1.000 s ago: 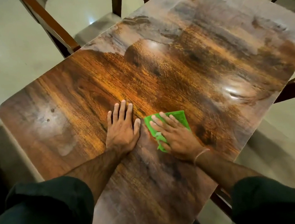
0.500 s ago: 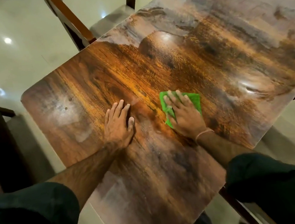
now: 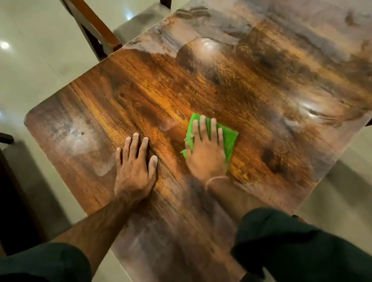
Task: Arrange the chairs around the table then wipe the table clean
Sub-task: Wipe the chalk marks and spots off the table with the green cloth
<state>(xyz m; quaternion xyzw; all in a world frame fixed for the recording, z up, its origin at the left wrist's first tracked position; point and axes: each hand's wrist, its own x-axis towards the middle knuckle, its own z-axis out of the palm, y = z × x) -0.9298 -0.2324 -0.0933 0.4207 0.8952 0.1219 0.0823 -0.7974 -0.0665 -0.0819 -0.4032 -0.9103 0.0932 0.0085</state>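
Green cloth (image 3: 228,138) flat on glossy wooden table (image 3: 266,79).

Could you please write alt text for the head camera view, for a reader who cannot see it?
A person's right hand presses a green cloth flat on a glossy wooden table, while the left hand rests flat on the wood beside it. A wooden chair stands at the table's far edge, and pale hazy patches mark parts of the tabletop.

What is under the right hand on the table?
A green cloth, pressed flat on the table by the right hand. Its edges show around the hand; its middle and the wood beneath are covered.
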